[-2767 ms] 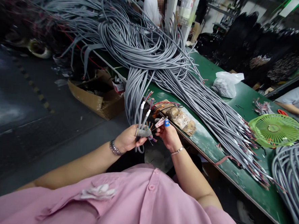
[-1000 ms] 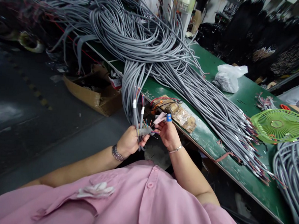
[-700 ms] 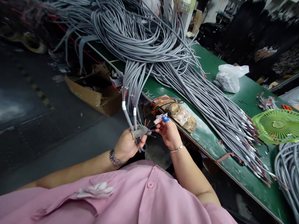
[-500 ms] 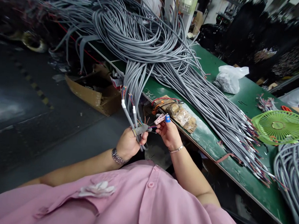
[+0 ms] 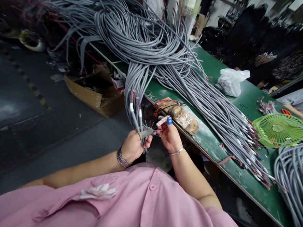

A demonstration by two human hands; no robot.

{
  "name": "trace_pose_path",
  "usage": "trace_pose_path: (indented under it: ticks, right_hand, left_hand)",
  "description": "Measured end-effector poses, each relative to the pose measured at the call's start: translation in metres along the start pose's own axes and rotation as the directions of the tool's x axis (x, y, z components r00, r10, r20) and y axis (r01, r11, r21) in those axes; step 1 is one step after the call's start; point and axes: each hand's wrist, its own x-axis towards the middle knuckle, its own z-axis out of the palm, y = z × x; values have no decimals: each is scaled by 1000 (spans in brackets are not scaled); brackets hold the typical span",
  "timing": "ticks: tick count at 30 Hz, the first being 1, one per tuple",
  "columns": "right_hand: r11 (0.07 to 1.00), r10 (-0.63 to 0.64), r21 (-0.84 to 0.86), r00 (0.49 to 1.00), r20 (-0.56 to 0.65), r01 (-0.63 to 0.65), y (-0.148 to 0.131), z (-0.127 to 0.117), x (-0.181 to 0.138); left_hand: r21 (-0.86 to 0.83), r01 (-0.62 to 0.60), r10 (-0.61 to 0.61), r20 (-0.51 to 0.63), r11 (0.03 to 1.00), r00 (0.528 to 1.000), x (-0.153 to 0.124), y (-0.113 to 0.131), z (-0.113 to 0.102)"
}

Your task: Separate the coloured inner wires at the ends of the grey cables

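My left hand [image 5: 132,146] is closed around several grey cables [image 5: 133,117] near the bench's front edge. A grey wrapping [image 5: 147,132] covers its thumb. Two of these cables stick up past the fist, with white sleeves and bare coloured wires [image 5: 133,96] at their tips. From the cable end beside the left thumb, thin coloured wires [image 5: 150,124] fan out. My right hand [image 5: 172,138] pinches some of those wires, its fingers partly hidden. Blue tape [image 5: 169,120] wraps the right thumb, and a pale pink strip [image 5: 162,121] shows beside it.
Grey cable bundles [image 5: 199,92] cover much of the green bench [image 5: 258,198]. On it also lie a taped block [image 5: 183,116], a white plastic bag [image 5: 231,81] and a green fan guard [image 5: 279,130]. A cardboard box [image 5: 91,96] sits on the floor. Another person's sleeve [image 5: 300,95] shows at right.
My left hand and its cables have shifted slightly right, closer to my right hand. The pink strip has turned a little; the right hand has barely moved.
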Motion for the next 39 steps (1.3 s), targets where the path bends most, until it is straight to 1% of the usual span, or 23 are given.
trace_pose_path:
  ticks: [3, 5, 7, 9, 11, 13, 15, 18, 20, 22, 23, 25, 27, 28, 30, 32, 34, 37, 39]
  right_hand:
    - [991, 120, -67, 993, 24, -118, -5, -6, -4]
    - [967, 203, -170, 977, 70, -189, -10, -12, -8]
    - [930, 265, -296, 956, 126, -219, -16, -17, -11]
    - [887, 286, -417, 944, 165, -196, -20, -17, -14]
    - [849, 254, -513, 950, 181, -129, -22, -14, -16]
    - [817, 202, -573, 959, 197, -54, -23, -8, -17]
    - [792, 178, -610, 961, 213, -12, -21, -2, -18]
    - [746, 167, -664, 951, 259, 49, -15, 3, -21]
    - [725, 110, -679, 953, 282, 117, -12, 1, -22]
    - [739, 35, -654, 961, 275, 161, -10, -5, -23]
    - [758, 16, -633, 964, 266, 161, -10, -9, -24]
    - [803, 26, -581, 966, 259, 134, -8, -16, -26]
    - [838, 29, -533, 967, 255, 116, -3, -19, -30]
    - [849, -3, -512, 971, 241, 129, 1, -19, -31]
    - [858, -107, -480, 978, 180, 182, 10, -16, -34]
    - [865, -160, -462, 980, 117, 197, 17, -11, -35]
    - [874, -129, -459, 987, 92, 157, 20, -6, -33]
    - [864, -45, -495, 994, 102, 90, 20, 0, -27]
    - [857, -33, -511, 996, 79, 69, 19, 0, -22]
  left_hand:
    - [2, -28, 28, 32, 1000, 999, -2, -3, -6]
    - [18, -45, 44, 48, 999, 998, -4, -5, -11]
    - [51, -50, 47, 63, 997, 997, -6, -9, -16]
    - [94, -47, 40, 81, 994, 996, -8, -12, -20]
    - [133, -50, 35, 108, 990, 994, -9, -14, -23]
    - [171, -42, 17, 149, 984, 989, -9, -16, -26]
    - [229, -16, -33, 211, 973, 977, -7, -18, -27]
    - [355, 42, -159, 308, 934, 938, -5, -20, -29]
    - [393, 69, -207, 321, 917, 924, -3, -20, -30]
    - [356, 87, -194, 278, 930, 941, -1, -19, -30]
    - [318, 93, -177, 245, 943, 953, -1, -18, -30]
    - [228, 90, -132, 175, 969, 976, 0, -17, -29]
    - [156, 66, -87, 130, 986, 988, 1, -16, -28]
    - [134, 52, -68, 120, 990, 990, 1, -16, -28]
    - [119, 33, -47, 121, 992, 992, 1, -17, -27]
    - [143, 31, -53, 150, 989, 987, 1, -18, -28]
    - [216, 27, -69, 194, 976, 978, 0, -20, -29]
    - [322, 2, -83, 239, 947, 967, -1, -23, -34]
    - [323, -3, -79, 240, 946, 967, -2, -25, -36]
